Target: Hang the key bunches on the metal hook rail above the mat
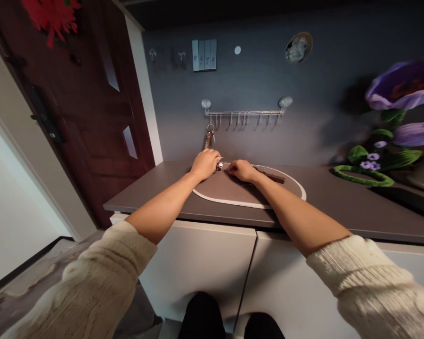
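Observation:
My left hand [205, 163] is over the left part of a brown placemat with a white rim [229, 203], its fingers curled around a keychain [219, 165] whose small, shiny round part shows at the fingertips. Just to the right, my right hand [242, 170] is closed, thumb and fingers together; what they pinch, if anything, is hidden. Beyond its wrist lies a dark brown strap [277, 179] with metal bits, partly covered by the forearm. Above my left hand, a bunch of keys with a patterned fob [208, 137] hangs from the leftmost hook of a clear rail [247, 113].
The grey countertop [141, 193] runs above white cabinet doors [205, 259]. Purple artificial flowers [403, 103] stand on the right, with a green fuzzy ring [363, 176] at their base. A dark red door [88, 103] is on the left. Several hooks line the rail.

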